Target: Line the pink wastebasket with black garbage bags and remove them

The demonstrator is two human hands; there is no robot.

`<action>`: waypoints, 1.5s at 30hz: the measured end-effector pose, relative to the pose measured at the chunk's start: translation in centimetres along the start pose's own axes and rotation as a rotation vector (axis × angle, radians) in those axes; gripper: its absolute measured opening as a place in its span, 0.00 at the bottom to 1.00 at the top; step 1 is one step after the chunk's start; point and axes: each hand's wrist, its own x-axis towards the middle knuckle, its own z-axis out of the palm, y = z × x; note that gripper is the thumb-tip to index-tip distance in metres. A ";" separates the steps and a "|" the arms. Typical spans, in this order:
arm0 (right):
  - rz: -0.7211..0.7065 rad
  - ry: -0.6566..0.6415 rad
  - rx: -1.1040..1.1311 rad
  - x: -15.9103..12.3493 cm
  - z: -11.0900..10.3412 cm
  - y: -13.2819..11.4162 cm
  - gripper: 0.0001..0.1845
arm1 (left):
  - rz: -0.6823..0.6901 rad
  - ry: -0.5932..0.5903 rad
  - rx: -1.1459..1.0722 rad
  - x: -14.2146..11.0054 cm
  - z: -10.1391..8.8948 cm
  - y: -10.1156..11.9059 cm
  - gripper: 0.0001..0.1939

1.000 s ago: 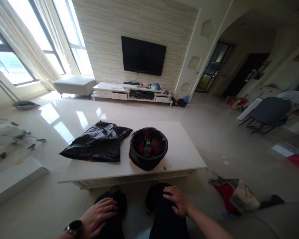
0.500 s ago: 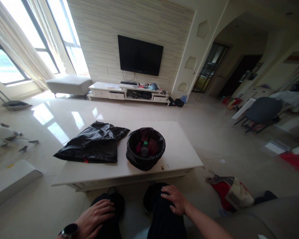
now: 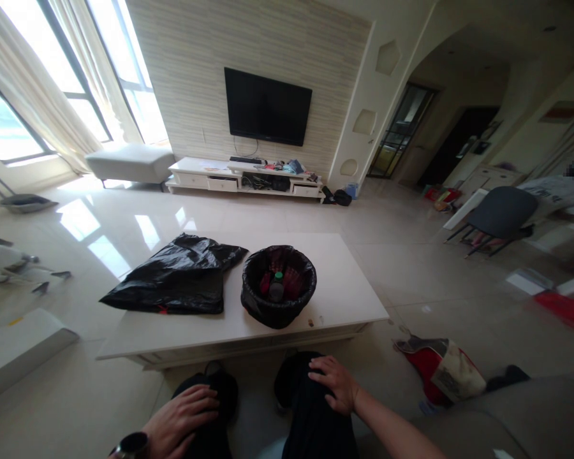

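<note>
My left hand (image 3: 184,414) rests on my left knee, fingers stretched out over dark trousers, a watch (image 3: 132,443) on its wrist. On the other knee lies my right hand (image 3: 335,384), its fingers spread and holding nothing. Beyond my knees stands a low white table (image 3: 335,261). A trash bin (image 3: 280,312) lined with a black bag sits on it, with a green-capped bottle (image 3: 277,287) and something dark red inside. To the bin's left, a black plastic bag (image 3: 176,277) lies flat, a bit of red at its near edge.
A red and beige cloth bag (image 3: 452,373) lies on the floor at right, beside a grey sofa (image 3: 530,421). A white box (image 3: 22,347) is at left. Farther off are a TV cabinet (image 3: 196,175), a dark chair (image 3: 500,210) with a person near it, and a dustpan (image 3: 29,203).
The view has shifted very slightly. Both hands stay on the knees, and the bin and black bag have not moved.
</note>
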 end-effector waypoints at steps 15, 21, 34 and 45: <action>-0.001 0.005 -0.004 0.2 -0.3 -0.3 0.37 | -0.016 0.001 0.009 0.2 -0.5 0.4 0.24; 0.008 -0.001 -0.004 0.1 -0.4 -0.3 0.36 | -0.014 0.025 0.000 0.4 -0.8 0.9 0.27; 0.021 0.007 -0.017 0.2 -0.5 -0.5 0.36 | -0.017 -0.003 -0.009 1.2 -1.5 1.4 0.26; 0.028 0.005 -0.013 0.0 -0.3 -0.3 0.35 | 0.012 -0.024 -0.034 1.4 -2.1 0.9 0.25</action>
